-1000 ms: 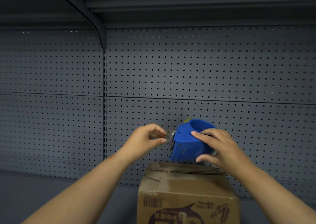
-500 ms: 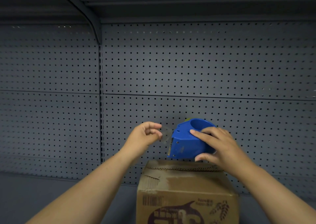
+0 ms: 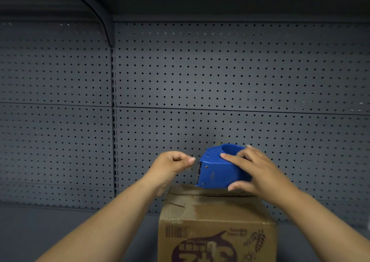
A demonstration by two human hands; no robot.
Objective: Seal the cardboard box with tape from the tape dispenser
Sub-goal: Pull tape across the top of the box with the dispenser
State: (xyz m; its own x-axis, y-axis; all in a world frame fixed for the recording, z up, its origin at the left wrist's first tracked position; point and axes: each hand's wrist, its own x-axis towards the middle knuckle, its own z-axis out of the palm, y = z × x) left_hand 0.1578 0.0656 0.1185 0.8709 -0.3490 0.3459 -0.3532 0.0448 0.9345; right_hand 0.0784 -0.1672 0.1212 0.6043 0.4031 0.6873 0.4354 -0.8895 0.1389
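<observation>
A blue tape dispenser (image 3: 217, 170) hovers just above the far top edge of a brown cardboard box (image 3: 216, 213). My right hand (image 3: 258, 173) grips it from the right, and its toothed blade faces left. My left hand (image 3: 172, 164) is just left of the blade with thumb and forefinger pinched together. The clear tape end between them can barely be made out. The box's top flaps lie down, and torn paper shows at the top left. The box has a printed front with a barcode.
A grey pegboard wall (image 3: 220, 81) rises directly behind the box. A vertical shelf upright (image 3: 113, 121) stands to the left. The box stands on a grey shelf surface (image 3: 60, 231), with an upper shelf overhead.
My left hand pinched at the blade and drew slightly left, then came back close to it. The dispenser and my right hand have hardly moved.
</observation>
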